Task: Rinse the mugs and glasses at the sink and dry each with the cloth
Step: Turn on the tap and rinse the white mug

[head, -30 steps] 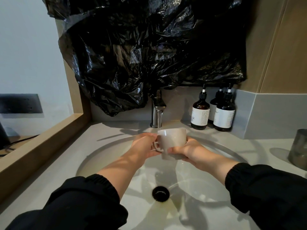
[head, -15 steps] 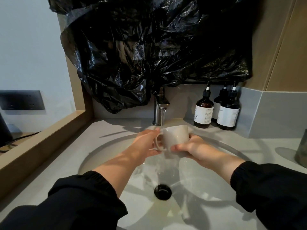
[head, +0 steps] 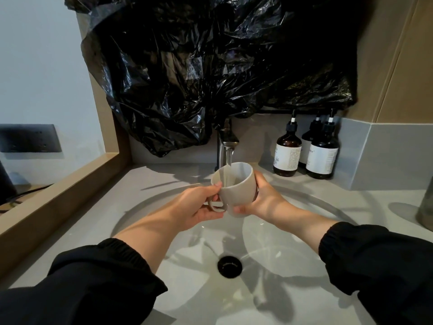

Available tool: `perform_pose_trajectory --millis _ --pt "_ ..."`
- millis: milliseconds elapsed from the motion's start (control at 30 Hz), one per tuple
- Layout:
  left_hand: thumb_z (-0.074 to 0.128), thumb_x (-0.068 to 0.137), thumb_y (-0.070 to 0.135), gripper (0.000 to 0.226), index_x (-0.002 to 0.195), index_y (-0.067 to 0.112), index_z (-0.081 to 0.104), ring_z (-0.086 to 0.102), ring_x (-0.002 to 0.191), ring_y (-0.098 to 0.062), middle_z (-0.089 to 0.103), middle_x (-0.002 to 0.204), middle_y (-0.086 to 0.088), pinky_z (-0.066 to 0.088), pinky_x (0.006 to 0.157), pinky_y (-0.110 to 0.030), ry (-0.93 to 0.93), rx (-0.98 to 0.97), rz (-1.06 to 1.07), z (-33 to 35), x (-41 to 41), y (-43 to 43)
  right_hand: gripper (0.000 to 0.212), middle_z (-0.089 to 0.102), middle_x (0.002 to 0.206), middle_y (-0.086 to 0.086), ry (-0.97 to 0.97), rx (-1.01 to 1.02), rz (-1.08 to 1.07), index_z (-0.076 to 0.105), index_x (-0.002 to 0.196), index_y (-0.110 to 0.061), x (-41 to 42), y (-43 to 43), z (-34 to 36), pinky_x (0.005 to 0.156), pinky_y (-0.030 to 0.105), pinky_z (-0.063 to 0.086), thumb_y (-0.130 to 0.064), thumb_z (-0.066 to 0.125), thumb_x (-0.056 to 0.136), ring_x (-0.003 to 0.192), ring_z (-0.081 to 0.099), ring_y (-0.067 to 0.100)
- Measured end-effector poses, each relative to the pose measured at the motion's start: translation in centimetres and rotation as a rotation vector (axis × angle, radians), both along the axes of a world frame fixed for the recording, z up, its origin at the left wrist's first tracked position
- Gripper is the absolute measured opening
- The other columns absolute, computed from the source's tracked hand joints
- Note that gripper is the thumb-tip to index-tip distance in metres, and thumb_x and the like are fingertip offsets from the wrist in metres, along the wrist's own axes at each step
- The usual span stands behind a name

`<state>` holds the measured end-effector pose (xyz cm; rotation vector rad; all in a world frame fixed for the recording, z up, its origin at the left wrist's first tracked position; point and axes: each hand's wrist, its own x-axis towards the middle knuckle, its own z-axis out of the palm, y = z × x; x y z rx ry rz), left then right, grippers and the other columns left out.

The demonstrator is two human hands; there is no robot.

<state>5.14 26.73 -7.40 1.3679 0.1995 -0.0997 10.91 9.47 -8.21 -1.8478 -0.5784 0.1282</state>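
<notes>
A pale beige ceramic mug (head: pixel 236 191) is held between both hands above the round white sink basin (head: pixel 293 242), mouth up, directly under the steel tap's (head: pixel 226 146) running stream. The left hand (head: pixel 199 205) grips its handle; the right hand (head: pixel 264 200) cups the opposite side.

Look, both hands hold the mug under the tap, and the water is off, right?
Not quite: the water is on. The head view shows it streaming from the tap into the mug. The left hand and right hand do hold it there.
</notes>
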Motion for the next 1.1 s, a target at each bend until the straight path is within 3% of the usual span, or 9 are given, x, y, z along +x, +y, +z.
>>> perform_pose_trajectory --millis 67,233,333,500,667,733,867,1000,1100 --pt "0.06 0.093 0.022 0.022 0.105 0.003 0.062 0.059 0.099 -0.028 0.051 0.088 -0.009 0.058 0.075 -0.038 -0.014 0.047 0.024 -0.2 0.2 0.3 0.091 0.057 0.124 0.0 0.07 0.001 0.093 0.033 0.137 -0.031 -0.3 -0.5 0.2 0.093 0.038 0.051 -0.008 0.085 0.066 0.115 0.056 0.021" --pt "0.061 0.092 0.017 0.023 0.107 0.001 0.066 0.067 0.101 -0.022 0.068 0.108 -0.013 0.055 0.088 -0.03 -0.083 0.163 0.044 -0.3 -0.1 1.2 0.069 0.048 0.137 -0.015 0.416 0.085 0.278 0.042 0.131 -0.048 -0.3 -1.8 0.6 0.108 0.039 0.039 -0.067 0.062 0.068 0.126 0.049 0.014" --pt "0.061 0.093 0.019 0.027 0.109 -0.002 0.066 0.069 0.101 -0.023 0.07 0.11 -0.015 0.052 0.095 -0.031 -0.124 0.218 0.023 -0.1 -0.3 1.5 0.065 0.052 0.133 -0.01 0.511 0.152 0.246 0.047 0.132 -0.038 0.2 -1.6 0.4 0.108 0.038 0.039 -0.065 0.051 0.073 0.117 0.055 0.015" --pt "0.061 0.092 0.017 0.027 0.102 -0.006 0.068 0.067 0.105 -0.026 0.071 0.107 -0.018 0.048 0.1 -0.031 -0.205 0.272 -0.021 -0.1 -0.3 1.4 0.057 0.06 0.124 0.007 0.655 0.213 0.236 0.055 0.125 -0.021 0.1 -2.0 0.4 0.095 0.037 0.051 -0.052 0.061 0.077 0.107 0.063 0.025" --pt "0.059 0.094 0.021 0.018 0.091 0.003 0.063 0.063 0.107 -0.02 0.069 0.103 -0.009 0.05 0.098 -0.033 -0.163 0.324 -0.124 0.1 -0.7 2.2 0.032 0.064 0.11 0.013 0.417 0.194 0.14 0.057 0.121 -0.015 -0.1 -1.5 0.8 0.081 0.033 0.056 -0.027 0.058 0.092 0.093 0.065 0.019" --pt "0.058 0.095 0.024 0.012 0.1 0.014 0.061 0.06 0.114 -0.02 0.066 0.116 -0.005 0.049 0.098 -0.037 -0.111 0.305 -0.121 0.1 -0.8 2.4 0.038 0.065 0.111 0.011 0.232 0.097 0.028 0.057 0.125 -0.02 0.1 -1.1 0.8 0.087 0.034 0.055 -0.025 0.064 0.088 0.096 0.064 0.018" --pt "0.037 0.103 0.032 0.029 0.121 0.021 0.058 0.06 0.114 -0.027 0.061 0.128 -0.007 0.049 0.095 -0.041 -0.048 0.161 -0.107 0.6 -0.9 1.9 0.068 0.061 0.117 -0.001 -0.096 -0.082 -0.109 0.049 0.135 -0.024 0.2 -0.5 1.0 0.094 0.027 0.047 -0.021 0.079 0.075 0.103 0.06 0.015" --pt "0.035 0.102 0.039 0.032 0.121 0.027 0.058 0.055 0.12 -0.022 0.055 0.136 0.002 0.044 0.096 -0.04 -0.068 0.187 -0.062 0.6 -0.5 1.6 0.079 0.042 0.124 -0.009 -0.355 -0.203 -0.175 0.045 0.136 -0.03 -0.3 -0.4 1.3 0.104 0.026 0.037 -0.029 0.083 0.067 0.116 0.048 0.012" --pt "0.038 0.102 0.037 0.03 0.122 0.031 0.059 0.053 0.123 -0.019 0.053 0.137 0.007 0.043 0.095 -0.038 -0.097 0.189 -0.062 0.6 -0.3 1.4 0.082 0.033 0.13 -0.011 -0.46 -0.27 -0.188 0.04 0.138 -0.035 -0.9 -0.7 1.7 0.097 0.018 0.032 -0.031 0.082 0.067 0.118 0.043 0.011"
